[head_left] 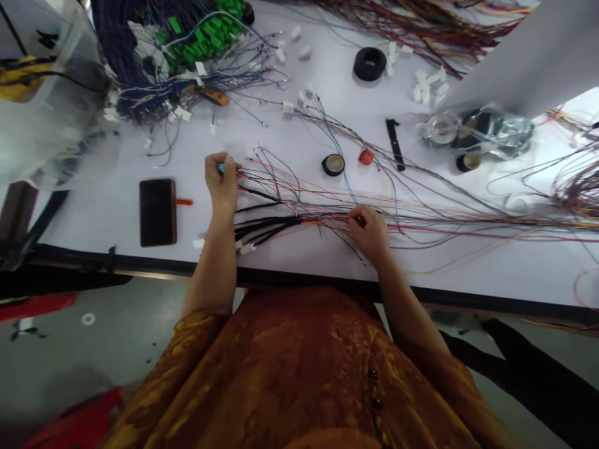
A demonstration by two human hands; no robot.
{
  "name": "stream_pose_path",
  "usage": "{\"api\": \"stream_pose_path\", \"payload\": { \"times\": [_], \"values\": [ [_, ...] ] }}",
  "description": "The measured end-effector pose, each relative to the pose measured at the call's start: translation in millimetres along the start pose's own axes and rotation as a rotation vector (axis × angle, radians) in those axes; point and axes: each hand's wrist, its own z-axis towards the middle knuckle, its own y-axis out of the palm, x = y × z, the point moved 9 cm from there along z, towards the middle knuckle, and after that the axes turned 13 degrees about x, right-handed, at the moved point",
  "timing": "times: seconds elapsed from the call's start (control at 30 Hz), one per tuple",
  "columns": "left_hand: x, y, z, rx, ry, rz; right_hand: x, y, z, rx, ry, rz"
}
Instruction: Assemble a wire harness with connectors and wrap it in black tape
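Left hand: fingers and thumb pressed together, pinching a small teal part just beyond the wire ends; the fingers hide most of it.

Right hand: fingers curled down onto the wire bundle, well to the right of the left hand; whether it pinches a strand or only presses, I cannot tell.

Wire bundle: black and thin coloured strands on the white worktable, its long axis running left to right, its loose ends reaching the left hand and its length running off at the right.

Nearer hand: the left, at the bundle's ends; the right rests along its span.

Around: a dark smartphone lies left of the left hand; a tape roll and a red plug lie far of the bundle.
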Motion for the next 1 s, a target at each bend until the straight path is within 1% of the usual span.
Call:
{"api": "stream_pose_path", "payload": {
  "times": [0.1, 0.17, 0.27, 0.33, 0.4, 0.5, 0.6, 0.67, 0.77, 0.83, 0.87, 0.9, 0.93, 1.0],
  "values": [
    [2, -0.3, -2, 0.000, 0.044, 0.056, 2, -1, -3, 0.001, 0.051, 0.044],
    [14, 0.5, -1, -0.026, 0.153, 0.128, 2, -2, -5, 0.014, 0.058, 0.057],
    [31, 10.0, 1, -0.139, 0.359, 0.330, 4, -2, -7, 0.036, 0.042, 0.050],
    [30, 18.6, 6, -0.228, 0.426, 0.489, 5, -1, -8, 0.041, 0.022, 0.027],
    [22, 24.1, 13, -0.277, 0.438, 0.634, 4, 0, -8, 0.048, 0.006, 0.005],
    [10, 27.0, 19, -0.281, 0.416, 0.865, 1, 0, -9, 0.074, -0.012, -0.013],
    [10, 28.9, 16, -0.272, 0.414, 0.987, -1, -3, -10, 0.079, -0.010, -0.009],
    [14, 29.2, 14, -0.281, 0.419, 0.995, 1, -8, -12, 0.072, 0.009, 0.005],
    [18, 25.2, 13, -0.295, 0.438, 0.965, 3, -27, -20, 0.097, 0.028, 0.032],
    [23, 22.8, 12, -0.309, 0.495, 0.894, -2, -36, -25, 0.093, 0.024, 0.028],
    [26, 21.6, 11, -0.313, 0.528, 0.834, -7, -36, -27, 0.067, 0.010, 0.020],
    [30, 20.3, 10, -0.317, 0.549, 0.761, -15, -31, -29, 0.023, -0.019, 0.011],
    [34, 18.7, 10, -0.317, 0.559, 0.682, -25, -22, -30, -0.036, -0.067, -0.001],
    [43, 16.1, 12, -0.315, 0.550, 0.542, -54, 9, -35, -0.192, -0.211, -0.041]
  ]
}}
